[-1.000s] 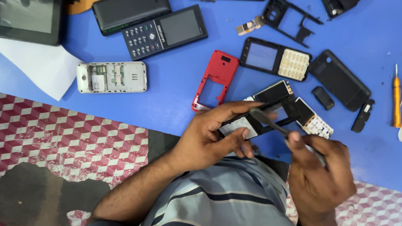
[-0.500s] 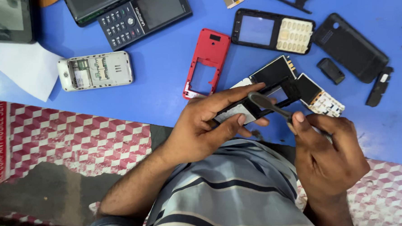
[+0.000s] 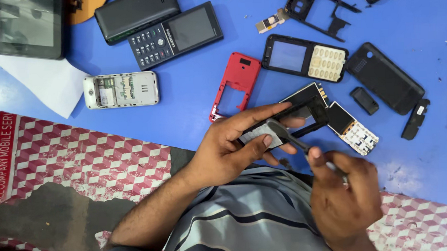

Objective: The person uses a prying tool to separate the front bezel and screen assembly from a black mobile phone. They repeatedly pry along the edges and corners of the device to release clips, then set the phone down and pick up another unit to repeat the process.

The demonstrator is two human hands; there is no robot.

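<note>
The phone frame (image 3: 304, 111), a black, partly stripped shell, is held just above the blue desk (image 3: 194, 104), in front of the person's striped shirt. The left hand (image 3: 232, 148) grips it from below and the side, fingers (image 3: 256, 119) stretched along its edge and thumb pressed on a pale part of its underside. The right hand (image 3: 346, 196) is closed around a slim grey tool (image 3: 288, 136), whose flat tip rests against the frame near the left thumb. The work looks well under way: the frame is already bare, and its parts lie spread on the desk, among them a red housing (image 3: 238, 81), a keypad front (image 3: 304, 58), a circuit board (image 3: 353, 128) and a black back cover (image 3: 384, 77). Nothing is put back together yet. Both wrists bend inward, close to the body.
</note>
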